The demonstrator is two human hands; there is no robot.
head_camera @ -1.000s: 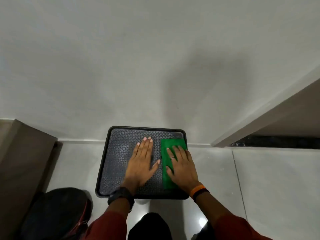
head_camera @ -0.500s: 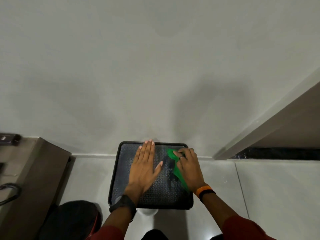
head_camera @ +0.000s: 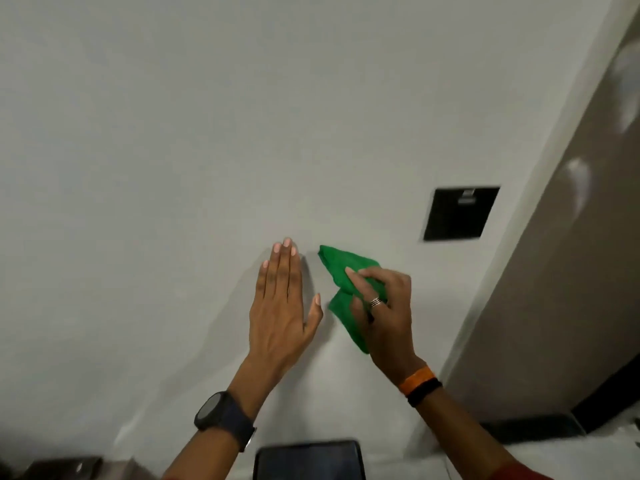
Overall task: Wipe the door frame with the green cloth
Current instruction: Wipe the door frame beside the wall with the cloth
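My right hand (head_camera: 384, 313) grips the green cloth (head_camera: 341, 271), which is bunched and hangs in front of the white wall. My left hand (head_camera: 280, 306) is held flat beside it, fingers straight and together, holding nothing, close to the wall. The door frame (head_camera: 540, 188) is a pale strip running diagonally up the right side, with the brown door (head_camera: 571, 271) beyond it. The cloth is well left of the frame and does not touch it.
A black switch plate (head_camera: 460, 213) sits on the wall between the cloth and the frame. The black tray (head_camera: 308, 460) lies low at the bottom edge. A brown piece of furniture (head_camera: 62, 467) shows at the bottom left.
Both hands have risen from the tray up to the wall. My right hand picked the green cloth off the tray and carries it. The view has tilted upward.
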